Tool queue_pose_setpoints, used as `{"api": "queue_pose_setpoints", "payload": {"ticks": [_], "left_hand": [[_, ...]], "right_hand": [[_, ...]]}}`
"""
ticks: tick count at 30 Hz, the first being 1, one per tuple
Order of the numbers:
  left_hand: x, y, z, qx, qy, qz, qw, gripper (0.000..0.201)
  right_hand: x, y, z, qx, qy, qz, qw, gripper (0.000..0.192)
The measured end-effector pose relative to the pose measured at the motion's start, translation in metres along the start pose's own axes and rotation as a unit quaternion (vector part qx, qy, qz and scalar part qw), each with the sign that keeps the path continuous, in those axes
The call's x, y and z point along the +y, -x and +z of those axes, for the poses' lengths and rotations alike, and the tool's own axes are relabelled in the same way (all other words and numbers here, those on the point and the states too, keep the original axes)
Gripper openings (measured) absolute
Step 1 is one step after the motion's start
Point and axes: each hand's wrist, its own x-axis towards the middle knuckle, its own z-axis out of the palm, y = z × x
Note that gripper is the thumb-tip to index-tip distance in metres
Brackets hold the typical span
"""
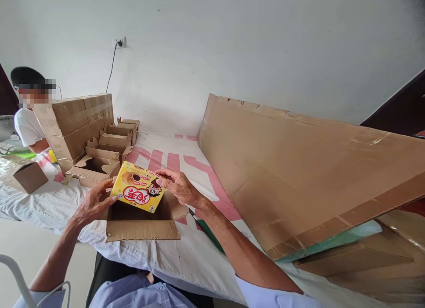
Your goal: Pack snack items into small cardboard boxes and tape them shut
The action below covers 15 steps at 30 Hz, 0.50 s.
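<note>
A yellow snack box (138,187) with red lettering and a cartoon figure is held tilted just above an open brown cardboard carton (142,229) on the white sheet. My left hand (92,203) grips the box's left edge. My right hand (177,185) holds its right edge from above. The carton's flaps are folded outward, and its inside is mostly hidden behind the yellow box.
Several open small cartons (106,154) and a stack of taped cardboard boxes (77,122) sit at the left. A large flattened cardboard sheet (299,175) leans at the right. Another person in a white shirt (28,126) sits at the far left. A closed box (23,174) lies nearby.
</note>
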Motion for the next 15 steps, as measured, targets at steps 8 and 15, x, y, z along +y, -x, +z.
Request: {"api": "queue_pose_setpoints", "payload": {"ticks": [8,15], "left_hand": [[0.020,-0.004,-0.005,-0.009,0.075,0.012,0.997,0.077],[0.048,-0.030,-0.016,0.045,0.120,0.028,0.991,0.076]], "right_hand": [[-0.001,-0.009,0.013,0.010,-0.084,0.021,0.996,0.046],[-0.012,-0.008,0.021,-0.076,-0.137,0.031,0.987,0.047]]}}
